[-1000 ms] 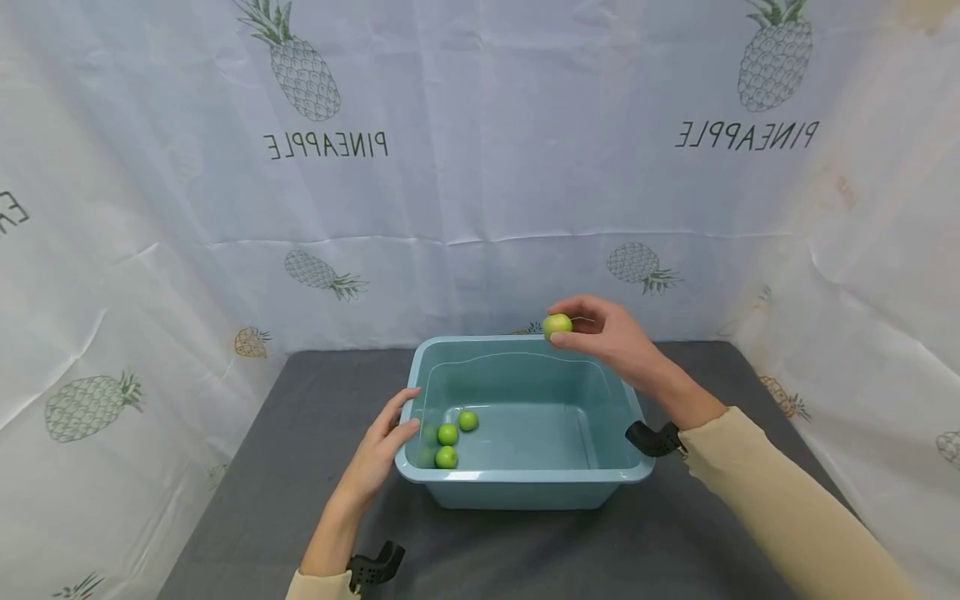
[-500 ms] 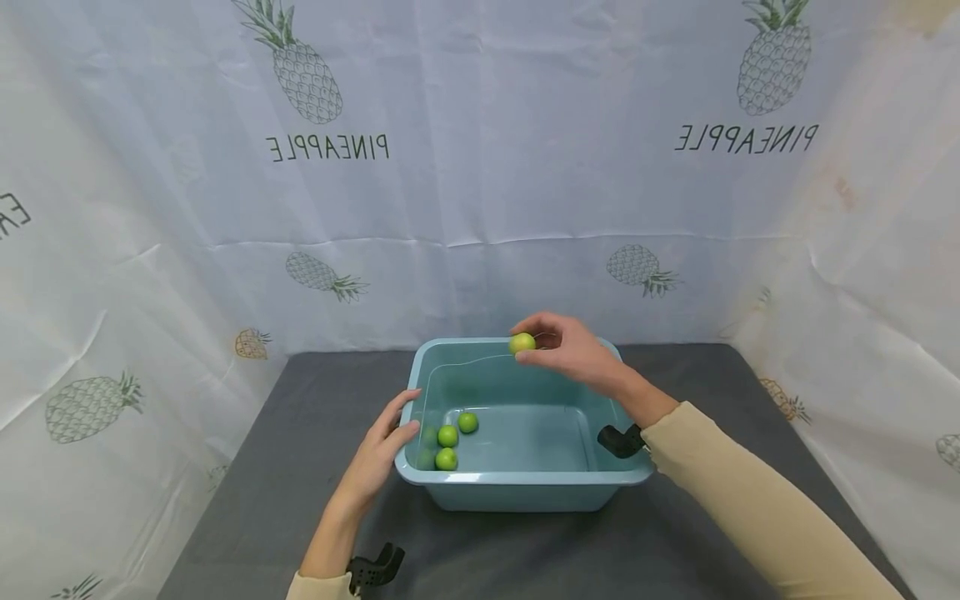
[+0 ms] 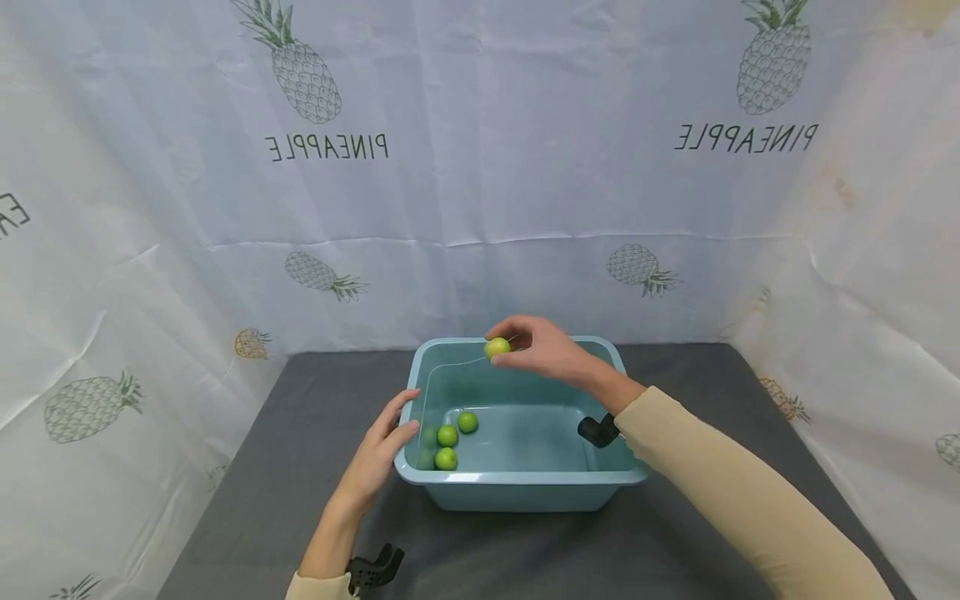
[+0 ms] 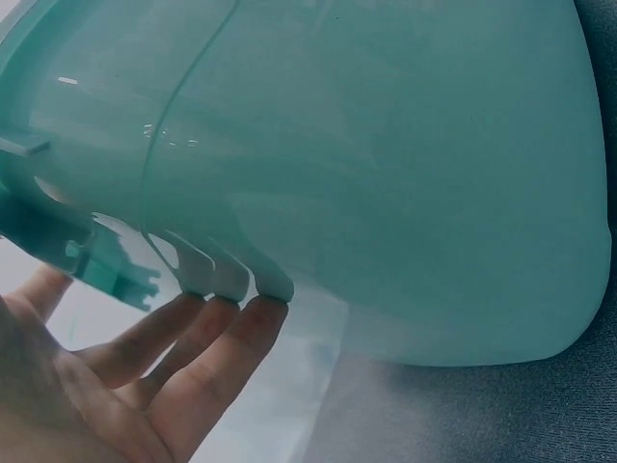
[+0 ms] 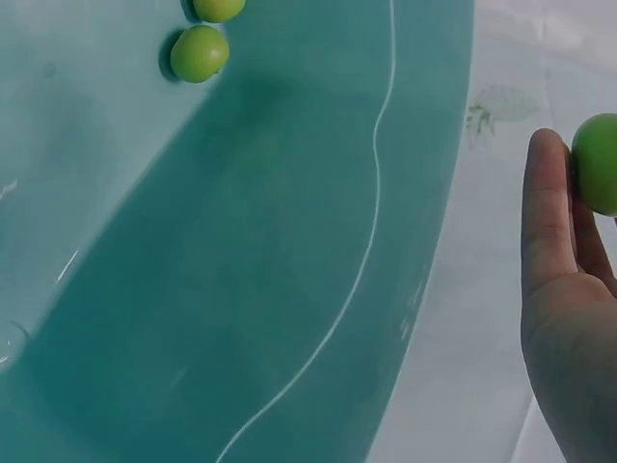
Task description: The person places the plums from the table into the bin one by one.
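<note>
A light blue-green plastic basin (image 3: 525,477) stands on the dark grey table. My left hand (image 3: 375,454) holds its left rim, with the thumb over the edge; in the left wrist view the fingertips (image 4: 260,313) touch the basin's outer wall (image 4: 415,174). Above the basin's back rim, my right hand (image 3: 543,348) pinches a small round green fruit (image 3: 497,348) between thumb and fingers. The right wrist view shows this fruit (image 5: 600,164) partly cut off by the frame edge. Inside, at the left, lie three like green fruits (image 3: 447,435), close to one another.
A dark grey cloth (image 3: 300,467) covers the table around the basin. Pale curtains (image 3: 480,183) with printed pineapples hang behind and at both sides. A black wrist mount (image 3: 377,567) sits on my left wrist, another (image 3: 598,431) on the right.
My right hand has moved left and slightly down along the basin's back rim, carrying the green fruit. The left hand, the basin and the fruits inside it have stayed put.
</note>
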`<state>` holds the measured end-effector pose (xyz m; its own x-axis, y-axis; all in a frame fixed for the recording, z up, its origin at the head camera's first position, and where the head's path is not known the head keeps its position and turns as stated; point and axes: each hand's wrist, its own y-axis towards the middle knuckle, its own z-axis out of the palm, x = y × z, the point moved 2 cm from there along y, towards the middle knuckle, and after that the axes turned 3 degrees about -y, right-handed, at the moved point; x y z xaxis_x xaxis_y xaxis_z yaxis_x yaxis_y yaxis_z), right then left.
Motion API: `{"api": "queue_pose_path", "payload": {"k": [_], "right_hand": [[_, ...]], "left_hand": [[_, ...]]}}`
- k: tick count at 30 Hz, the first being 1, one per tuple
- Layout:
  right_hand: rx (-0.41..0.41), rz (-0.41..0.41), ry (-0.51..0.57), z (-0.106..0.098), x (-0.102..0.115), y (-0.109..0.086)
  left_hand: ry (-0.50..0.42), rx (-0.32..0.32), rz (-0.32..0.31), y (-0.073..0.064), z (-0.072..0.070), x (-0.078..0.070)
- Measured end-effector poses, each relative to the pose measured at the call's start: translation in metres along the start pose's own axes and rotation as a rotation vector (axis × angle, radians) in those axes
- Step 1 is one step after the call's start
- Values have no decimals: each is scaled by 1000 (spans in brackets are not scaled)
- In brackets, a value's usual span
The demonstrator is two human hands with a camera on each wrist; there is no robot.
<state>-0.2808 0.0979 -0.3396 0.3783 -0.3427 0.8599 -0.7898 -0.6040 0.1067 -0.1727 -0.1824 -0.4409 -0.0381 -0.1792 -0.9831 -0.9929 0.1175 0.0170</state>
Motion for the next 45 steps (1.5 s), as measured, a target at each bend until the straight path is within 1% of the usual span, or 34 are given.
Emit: {"api": "queue_pose_path", "payload": {"k": [5, 9, 18, 23, 27, 30, 34, 40, 45], "right_hand": [[24, -10, 35, 6, -5, 7], [53, -15, 55, 12, -12, 11], [115, 33, 90, 22, -31, 16], [141, 46, 79, 26, -42, 18], [157, 73, 67, 29, -50, 20], [174, 87, 66, 32, -53, 21], [193, 86, 54, 35, -56, 21], [223, 149, 1, 39, -68, 21], [238, 186, -8, 42, -73, 20]], "left_hand": [[-2, 6, -1, 1, 1, 0], [-9, 3, 3, 0, 1, 0], [-7, -4, -1, 0, -1, -1], [0, -6, -4, 0, 0, -1], [-1, -8, -2, 0, 0, -1], [-1, -9, 3, -1, 0, 0], [-3, -5, 4, -1, 0, 0], [-8, 4, 11, -1, 0, 1], [-13, 8, 12, -1, 0, 1]]}}
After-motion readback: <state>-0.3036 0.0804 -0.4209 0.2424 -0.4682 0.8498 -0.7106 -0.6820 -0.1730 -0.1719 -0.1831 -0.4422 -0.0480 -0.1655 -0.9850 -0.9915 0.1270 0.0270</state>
